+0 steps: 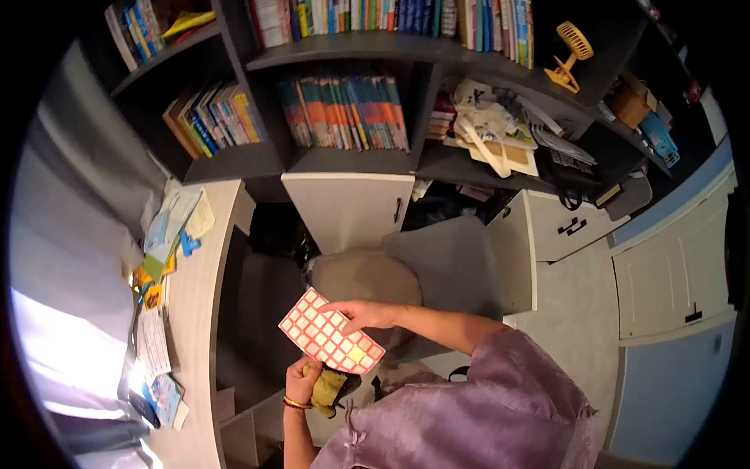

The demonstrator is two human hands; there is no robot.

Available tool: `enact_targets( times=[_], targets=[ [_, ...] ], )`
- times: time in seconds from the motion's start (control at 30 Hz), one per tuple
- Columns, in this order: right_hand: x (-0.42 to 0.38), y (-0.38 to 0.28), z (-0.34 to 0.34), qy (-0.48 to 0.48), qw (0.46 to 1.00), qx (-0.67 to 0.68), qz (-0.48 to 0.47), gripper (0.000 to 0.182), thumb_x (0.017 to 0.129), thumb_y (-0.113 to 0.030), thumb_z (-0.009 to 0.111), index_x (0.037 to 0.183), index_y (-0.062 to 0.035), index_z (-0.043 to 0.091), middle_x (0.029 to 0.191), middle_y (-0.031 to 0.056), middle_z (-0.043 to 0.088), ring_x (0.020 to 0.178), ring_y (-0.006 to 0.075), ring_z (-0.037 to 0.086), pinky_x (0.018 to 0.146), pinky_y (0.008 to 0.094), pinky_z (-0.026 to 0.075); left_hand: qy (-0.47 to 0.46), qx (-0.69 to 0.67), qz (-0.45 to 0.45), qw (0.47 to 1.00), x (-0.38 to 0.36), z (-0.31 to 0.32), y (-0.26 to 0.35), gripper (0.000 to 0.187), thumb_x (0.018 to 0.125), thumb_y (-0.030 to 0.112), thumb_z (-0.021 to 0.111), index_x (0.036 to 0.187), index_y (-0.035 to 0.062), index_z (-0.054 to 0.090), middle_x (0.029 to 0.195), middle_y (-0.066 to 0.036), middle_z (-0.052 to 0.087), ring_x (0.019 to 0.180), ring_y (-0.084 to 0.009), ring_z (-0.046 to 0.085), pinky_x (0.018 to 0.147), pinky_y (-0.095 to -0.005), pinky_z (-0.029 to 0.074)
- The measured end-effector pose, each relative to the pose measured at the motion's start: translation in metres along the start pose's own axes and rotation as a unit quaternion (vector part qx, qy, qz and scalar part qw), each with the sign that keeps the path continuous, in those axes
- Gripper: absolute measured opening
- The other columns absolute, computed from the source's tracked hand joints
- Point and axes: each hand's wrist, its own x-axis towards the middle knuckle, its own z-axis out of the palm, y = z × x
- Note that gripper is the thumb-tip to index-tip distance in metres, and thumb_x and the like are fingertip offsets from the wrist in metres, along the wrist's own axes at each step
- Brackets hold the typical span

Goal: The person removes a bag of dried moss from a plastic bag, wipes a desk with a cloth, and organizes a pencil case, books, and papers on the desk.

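Note:
My left hand (pixel 301 381), a bracelet at its wrist, is closed around a crumpled olive-green cloth item (pixel 328 388), perhaps a small bag; its exact kind I cannot make out. Just above it, a sheet of red-bordered labels (pixel 319 332) is held at a slant, its lower edge close to the left fist. One label near the sheet's right end is yellow. From the right, my right hand (pixel 366 314) reaches over the sheet's upper edge and grips it, fingers lying across the labels. Part of the olive item is hidden behind the sheet.
A round stool seat (pixel 367 281) is below and beyond the sheet. To the left runs a pale desk (pixel 195 313) with papers and a blue clip (pixel 189 243). Dark shelves of books (pixel 344 113) stand ahead, with a yellow fan (pixel 570 56). A cabinet door (pixel 351 211) hangs open.

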Motion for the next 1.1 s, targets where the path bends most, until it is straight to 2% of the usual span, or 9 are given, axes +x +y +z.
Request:
enact_targets(
  times=[0.27,0.33,0.4,0.43,0.53,0.57,0.7,0.93,1.1],
  targets=[
    [-0.025,-0.034,-0.015,0.055,0.994,-0.050,-0.077,0.065,0.077,-0.001,0.058,0.134,-0.0063,0.028,0.120,0.0050,0.046,0.106,0.0125,0.045,0.090,0.0268,0.038,0.001,-0.032,0.057,0.998,0.022,0.021,0.023,0.005,0.079,0.005,0.058,0.080,0.0003,0.059,0.073,0.003,0.056,0.066,-0.0050,0.050,0.060,-0.0202,0.042],
    [-0.034,-0.046,-0.016,0.089,0.978,-0.161,-0.096,0.062,0.077,-0.002,0.057,0.133,-0.0088,0.031,0.119,0.0075,0.048,0.104,0.0141,0.048,0.088,0.0272,0.039,0.007,0.002,0.065,0.998,0.024,0.027,0.037,0.008,0.079,0.004,0.058,0.086,-0.0006,0.059,0.077,0.002,0.058,0.070,-0.0059,0.051,0.063,-0.0207,0.043],
    [-0.045,-0.069,-0.013,0.117,0.925,-0.339,-0.122,0.060,0.072,-0.005,0.059,0.128,-0.0120,0.039,0.100,0.0118,0.059,0.084,0.0167,0.057,0.076,0.0276,0.044,-0.011,0.028,0.134,0.991,0.024,0.039,0.060,0.030,0.078,0.000,0.057,0.108,-0.0010,0.051,0.091,-0.003,0.059,0.083,-0.0095,0.054,0.073,-0.0228,0.044],
    [-0.043,-0.065,-0.018,0.118,0.895,-0.384,-0.195,0.057,0.072,-0.009,0.058,0.126,-0.0144,0.042,0.095,0.0156,0.060,0.079,0.0223,0.059,0.072,0.0308,0.045,-0.034,0.037,0.153,0.987,0.024,0.043,0.074,0.056,0.076,-0.004,0.056,0.127,0.0037,0.032,0.101,-0.009,0.058,0.093,-0.0137,0.054,0.079,-0.0252,0.044],
    [-0.044,-0.077,-0.013,0.108,0.886,-0.415,-0.179,0.055,0.073,-0.011,0.058,0.125,-0.0140,0.043,0.098,0.0161,0.059,0.081,0.0253,0.059,0.072,0.0324,0.045,-0.018,-0.022,0.140,0.990,0.026,0.049,0.086,0.067,0.075,-0.007,0.055,0.132,0.0089,0.022,0.101,-0.012,0.058,0.093,-0.0154,0.055,0.079,-0.0265,0.045],
    [-0.045,-0.085,-0.012,0.119,0.913,-0.382,-0.084,0.051,0.074,-0.011,0.059,0.123,-0.0099,0.046,0.101,0.0139,0.060,0.086,0.0212,0.059,0.075,0.0297,0.045,0.000,-0.037,0.136,0.990,0.028,0.051,0.087,0.071,0.075,-0.008,0.055,0.133,0.0119,0.018,0.097,-0.012,0.058,0.088,-0.0144,0.056,0.077,-0.0262,0.045],
    [-0.040,-0.085,-0.019,0.151,0.944,-0.252,-0.152,0.041,0.078,-0.006,0.059,0.118,-0.0045,0.050,0.105,0.0061,0.060,0.093,0.0095,0.054,0.082,0.0238,0.043,0.021,0.018,0.209,0.978,0.032,0.057,0.096,0.054,0.078,-0.006,0.052,0.127,0.0059,0.032,0.090,-0.008,0.057,0.080,-0.0104,0.053,0.073,-0.0239,0.043],
    [-0.045,-0.094,-0.017,0.140,0.975,-0.044,-0.170,0.045,0.081,0.000,0.054,0.124,-0.0032,0.043,0.113,0.0048,0.053,0.101,0.0096,0.048,0.088,0.0223,0.038,0.070,0.124,0.262,0.955,0.048,0.070,0.109,0.031,0.082,-0.003,0.045,0.113,0.0000,0.048,0.094,-0.008,0.056,0.085,-0.0130,0.053,0.077,-0.0237,0.041],
    [-0.054,-0.108,-0.023,0.179,0.945,-0.231,-0.144,0.046,0.078,-0.011,0.061,0.120,-0.0011,0.045,0.106,0.0101,0.057,0.093,0.0120,0.053,0.080,0.0250,0.043,0.100,0.268,0.348,0.893,0.050,0.074,0.134,0.031,0.075,-0.005,0.049,0.105,-0.0004,0.053,0.081,-0.012,0.052,0.074,-0.0234,0.054,0.068,-0.0287,0.043]
  ],
)
